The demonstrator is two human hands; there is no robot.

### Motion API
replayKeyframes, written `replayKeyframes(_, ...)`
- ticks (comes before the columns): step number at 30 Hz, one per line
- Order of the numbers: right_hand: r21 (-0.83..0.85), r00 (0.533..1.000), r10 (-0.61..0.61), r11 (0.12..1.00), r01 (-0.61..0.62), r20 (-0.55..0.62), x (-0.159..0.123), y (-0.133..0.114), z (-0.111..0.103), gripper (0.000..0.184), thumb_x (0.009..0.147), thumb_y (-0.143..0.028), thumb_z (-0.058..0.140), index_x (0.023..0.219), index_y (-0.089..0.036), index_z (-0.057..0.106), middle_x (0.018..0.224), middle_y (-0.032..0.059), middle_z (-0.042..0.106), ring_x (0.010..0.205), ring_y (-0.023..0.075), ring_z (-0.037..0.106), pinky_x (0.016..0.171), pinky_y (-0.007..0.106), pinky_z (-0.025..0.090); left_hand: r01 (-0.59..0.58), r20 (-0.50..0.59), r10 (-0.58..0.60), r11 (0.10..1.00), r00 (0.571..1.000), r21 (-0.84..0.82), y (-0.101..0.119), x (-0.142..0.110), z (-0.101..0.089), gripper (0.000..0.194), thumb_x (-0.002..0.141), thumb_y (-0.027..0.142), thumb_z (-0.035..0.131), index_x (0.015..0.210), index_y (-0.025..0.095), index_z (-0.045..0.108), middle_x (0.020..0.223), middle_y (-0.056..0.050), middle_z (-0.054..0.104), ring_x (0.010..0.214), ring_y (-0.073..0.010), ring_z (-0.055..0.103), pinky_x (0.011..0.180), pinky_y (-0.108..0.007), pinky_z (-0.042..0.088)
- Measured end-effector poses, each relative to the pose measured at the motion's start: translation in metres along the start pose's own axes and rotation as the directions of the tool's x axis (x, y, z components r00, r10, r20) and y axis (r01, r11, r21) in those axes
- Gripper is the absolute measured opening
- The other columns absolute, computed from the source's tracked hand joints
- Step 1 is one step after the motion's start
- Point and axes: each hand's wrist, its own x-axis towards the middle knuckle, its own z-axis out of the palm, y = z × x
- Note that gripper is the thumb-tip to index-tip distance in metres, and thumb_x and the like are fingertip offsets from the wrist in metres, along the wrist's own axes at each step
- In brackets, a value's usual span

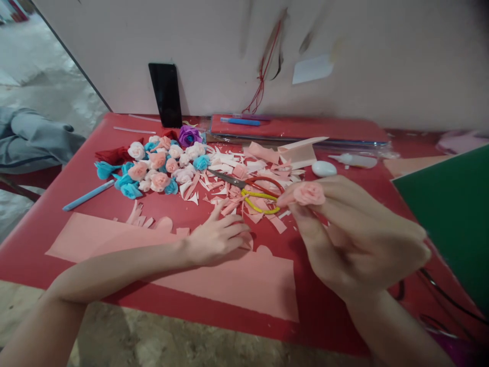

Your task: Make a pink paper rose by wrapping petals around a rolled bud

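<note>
Between the thumb and fingers of my right hand [355, 234] is a small pink paper rose [309, 193], raised above the table. My left hand [219, 237] rests with fingers spread on a long pink paper sheet [229, 283], near its cut upper edge. Scissors [248, 187] with one red and one yellow handle loop lie among pink and white paper scraps [229, 165], between my two hands. To the left sits a cluster of paper flowers [158, 178] in pink, white, blue, red and purple.
A phone [166, 94] leans against the pale wall. Plastic-wrapped red sheets [305, 127] carry a blue pen [240, 122]. Another blue pen [88, 195] lies at left. A white oval object [324, 168] and glue bottle [355, 161] are behind my right hand. A green board [454, 219] stands right; someone's leg [36, 137] shows left.
</note>
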Motion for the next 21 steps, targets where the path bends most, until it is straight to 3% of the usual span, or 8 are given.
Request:
replayKeyframes(4, 0.012, 1.000, 0.001, 1.000, -0.001, -0.011, 0.001, 0.000, 0.000, 0.016, 0.078, -0.006, 0.055, 0.068, -0.017, 0.060, 0.074, 0.0058, 0.070, 0.073, 0.0149, 0.065, 0.066, 0.027, 0.052, 0.018, 0.075, -0.012, 0.997, 0.997, -0.081, 0.001, 0.004, -0.002, 0.015, 0.089, 0.023, 0.046, 0.087, 0.019, 0.060, 0.082, 0.001, 0.070, 0.092, -0.0145, 0.060, 0.114, -0.049, 0.009)
replayKeyframes(11, 0.002, 1.000, -0.012, 1.000, 0.012, 0.004, 0.001, -0.002, -0.001, 0.018, 0.079, -0.006, 0.054, 0.068, -0.018, 0.060, 0.073, 0.0047, 0.069, 0.071, 0.0136, 0.064, 0.064, 0.027, 0.051, 0.133, 0.232, -0.086, 0.971, 0.969, -0.197, -0.006, 0.011, -0.017, 0.006, 0.075, 0.019, 0.053, 0.072, 0.014, 0.053, 0.090, -0.012, 0.067, 0.094, -0.0229, 0.062, 0.107, -0.054, 0.023)
replayKeyframes(21, -0.011, 1.000, 0.028, 1.000, -0.028, -0.011, 0.001, -0.002, -0.001, 0.017, 0.079, -0.007, 0.054, 0.069, -0.019, 0.060, 0.073, 0.0033, 0.068, 0.070, 0.0132, 0.062, 0.065, 0.028, 0.051, 0.375, 0.330, -0.262, 0.861, 0.907, -0.345, -0.009, 0.017, -0.026, 0.013, 0.080, 0.020, 0.050, 0.069, 0.018, 0.043, 0.077, -0.002, 0.065, 0.073, -0.0157, 0.062, 0.108, -0.056, 0.020)
